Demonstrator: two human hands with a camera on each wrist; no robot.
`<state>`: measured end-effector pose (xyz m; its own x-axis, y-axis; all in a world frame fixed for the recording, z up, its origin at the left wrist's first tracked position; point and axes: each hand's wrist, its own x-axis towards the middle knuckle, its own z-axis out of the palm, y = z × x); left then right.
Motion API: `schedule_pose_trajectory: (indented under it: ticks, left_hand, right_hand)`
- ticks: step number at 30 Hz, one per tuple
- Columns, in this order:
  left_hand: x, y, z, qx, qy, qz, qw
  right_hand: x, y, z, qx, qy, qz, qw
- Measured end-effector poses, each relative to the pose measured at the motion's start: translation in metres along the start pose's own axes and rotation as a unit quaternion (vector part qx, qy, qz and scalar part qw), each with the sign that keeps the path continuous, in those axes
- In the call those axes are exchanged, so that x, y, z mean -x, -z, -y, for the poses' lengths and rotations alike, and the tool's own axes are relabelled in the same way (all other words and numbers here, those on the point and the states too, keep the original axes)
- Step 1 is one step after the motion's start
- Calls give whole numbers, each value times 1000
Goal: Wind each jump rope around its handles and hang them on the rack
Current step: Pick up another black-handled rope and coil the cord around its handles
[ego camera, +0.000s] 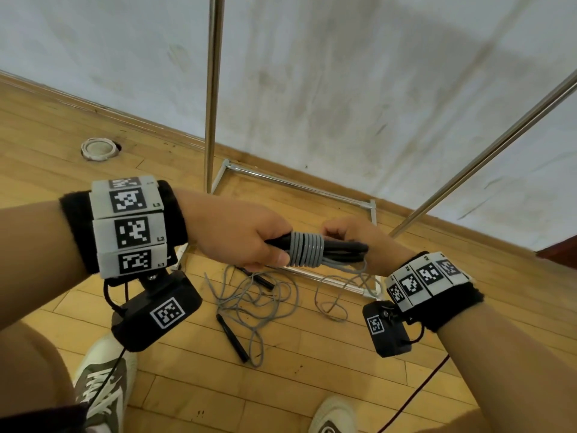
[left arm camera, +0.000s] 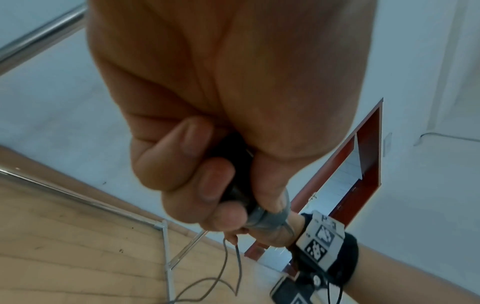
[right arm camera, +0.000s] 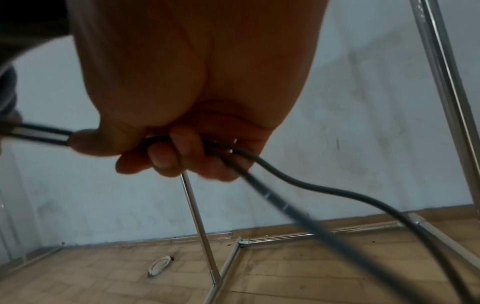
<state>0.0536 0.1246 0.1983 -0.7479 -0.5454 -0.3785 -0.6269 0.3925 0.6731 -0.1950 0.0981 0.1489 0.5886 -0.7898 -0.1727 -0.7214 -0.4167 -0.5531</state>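
I hold a pair of black handles [ego camera: 340,249] side by side at waist height, with several turns of grey rope coil [ego camera: 304,248] wound round their middle. My left hand [ego camera: 249,237] grips the handles' left end, thumb against the coil. My right hand [ego camera: 359,237] grips the right end and pinches the loose grey rope [right arm camera: 298,181], which trails down toward the floor [ego camera: 335,295]. A second jump rope [ego camera: 249,295] lies tangled on the floor below, its black handle [ego camera: 232,337] pointing toward me. The metal rack's upright pole [ego camera: 214,89] stands behind.
The rack's base frame [ego camera: 299,184] lies on the wooden floor by the white wall, and a slanted rail [ego camera: 487,151] runs up to the right. A white round fitting [ego camera: 99,149] sits on the floor at left. My shoes [ego camera: 103,385] are at the bottom.
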Motion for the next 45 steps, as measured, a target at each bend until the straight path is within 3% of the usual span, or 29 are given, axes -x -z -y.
schedule_pose_trajectory:
  ticks: [5,11,19,25,29,35,40,43,45]
  left_hand:
    - [-10,-17,1,-116,51,45,991]
    - [-18,-16,10,-143,82,3,986]
    - [-25,-4,22,-83,91,-98,988]
    - [-25,9,20,-2,42,-203,978]
    - [-21,12,16,53,13,-223,973]
    - [-16,16,8,82,-5,-212,974]
    - [-7,16,5,75,-15,-170,983]
    - [-1,19,3,90,-26,-148,985]
    - [3,18,3,85,-35,-125,988]
  right_hand:
    - [2,3,6,-81,-22,10,996]
    - [1,12,24,-122,-54,-37,990]
    - [9,22,40,-147,-71,-91,982]
    - [11,8,42,-208,-44,-227,950]
    - [14,-2,39,-240,-25,-267,933]
    - [20,-2,30,-282,20,-205,937]
    - [25,0,29,-314,-2,-144,938]
    - [25,4,25,-275,-39,-148,949]
    - [25,6,22,-193,-38,-140,970]
